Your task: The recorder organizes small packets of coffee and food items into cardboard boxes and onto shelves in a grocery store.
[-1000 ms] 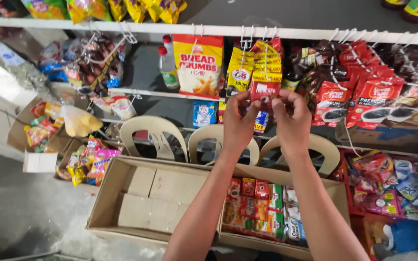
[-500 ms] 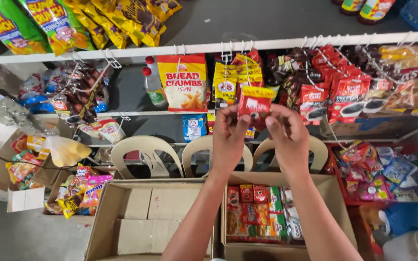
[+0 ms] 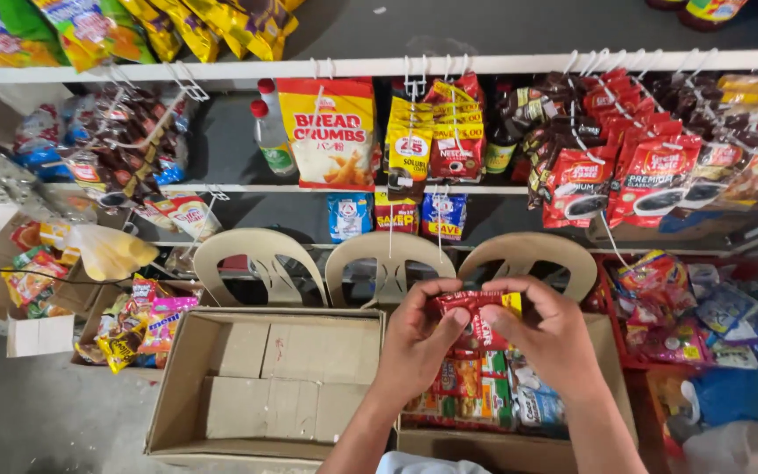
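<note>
Head view: the left hand [image 3: 414,342] and right hand [image 3: 550,338] pinch a small red sachet [image 3: 475,309] between them, fingers closed on its two ends, above a cardboard box of packets [image 3: 475,395]. Left of it sits an empty cardboard box [image 3: 265,377]. Beyond stand three beige plastic chairs [image 3: 392,263], then shelves hung with a breadcrumb bag [image 3: 331,132] and red sachet strips [image 3: 589,167].

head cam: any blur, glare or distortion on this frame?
Head view: wide-angle bowing, the white shelf edge curves. Left hand, right hand and the red sachet they pinch are fairly sharp, the fingers slightly soft. Lighting even, with small sheen spots on hanging packets. Bottom right corner looks soft and washed out.
</note>
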